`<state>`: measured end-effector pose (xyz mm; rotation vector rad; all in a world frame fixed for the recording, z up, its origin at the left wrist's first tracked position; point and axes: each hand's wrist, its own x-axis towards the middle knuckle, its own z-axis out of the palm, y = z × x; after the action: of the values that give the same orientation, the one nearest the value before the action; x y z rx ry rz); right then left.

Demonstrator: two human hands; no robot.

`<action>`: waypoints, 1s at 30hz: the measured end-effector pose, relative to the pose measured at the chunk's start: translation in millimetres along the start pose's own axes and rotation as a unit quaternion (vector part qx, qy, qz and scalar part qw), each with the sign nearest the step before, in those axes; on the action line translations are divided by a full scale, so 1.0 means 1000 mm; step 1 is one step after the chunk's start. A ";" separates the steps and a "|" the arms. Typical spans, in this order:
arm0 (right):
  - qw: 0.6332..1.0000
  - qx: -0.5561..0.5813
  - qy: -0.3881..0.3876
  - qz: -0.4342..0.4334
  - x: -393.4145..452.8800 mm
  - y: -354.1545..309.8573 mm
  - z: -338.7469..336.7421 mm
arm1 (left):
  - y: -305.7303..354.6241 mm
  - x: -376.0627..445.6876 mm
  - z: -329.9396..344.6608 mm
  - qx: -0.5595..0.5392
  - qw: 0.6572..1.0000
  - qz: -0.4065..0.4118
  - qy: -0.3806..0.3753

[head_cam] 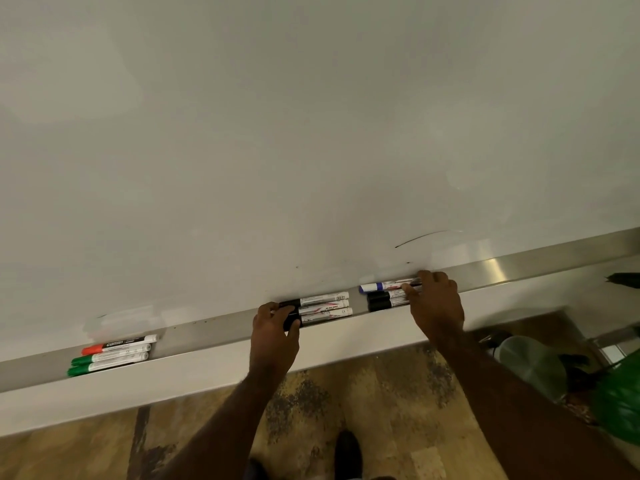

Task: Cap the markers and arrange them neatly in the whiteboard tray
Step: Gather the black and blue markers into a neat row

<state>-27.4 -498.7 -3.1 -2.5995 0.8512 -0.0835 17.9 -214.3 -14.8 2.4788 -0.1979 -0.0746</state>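
In the whiteboard tray [214, 329], a red-capped marker [119, 344] and two green-capped markers [109, 362] lie side by side at the left. At the middle, the left hand [275, 329] curls its fingers over the black caps of three stacked markers [323, 308]. To the right, the right hand [434, 301] rests, fingers bent, on the ends of a blue-capped marker [384, 285] and two black-capped markers [386, 300].

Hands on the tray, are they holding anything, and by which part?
Left hand pinches the black caps of the middle markers; right hand presses the barrel ends of the right markers. All lie in the tray.
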 end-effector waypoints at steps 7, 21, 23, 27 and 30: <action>0.999 0.050 -0.014 0.001 -0.012 -0.021 0.011 | 0.007 0.000 0.000 -0.023 0.999 -0.023 -0.002; 0.999 0.030 0.005 -0.011 -0.021 -0.028 0.019 | 0.014 -0.006 -0.001 0.016 1.000 -0.005 0.015; 1.000 0.020 0.010 -0.014 -0.022 -0.028 0.019 | 0.017 -0.007 -0.001 0.057 0.998 0.017 0.018; 0.999 0.010 0.021 -0.038 -0.028 -0.029 0.018 | 0.017 -0.008 0.003 0.171 0.981 0.096 -0.001; 0.999 0.016 0.016 -0.047 -0.028 -0.028 0.018 | 0.014 -0.006 0.003 0.183 0.979 0.094 -0.006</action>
<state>-31.7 -456.0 -6.7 -2.6139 0.7324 -0.1635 9.7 -226.4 -8.3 2.8105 -0.4884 0.0305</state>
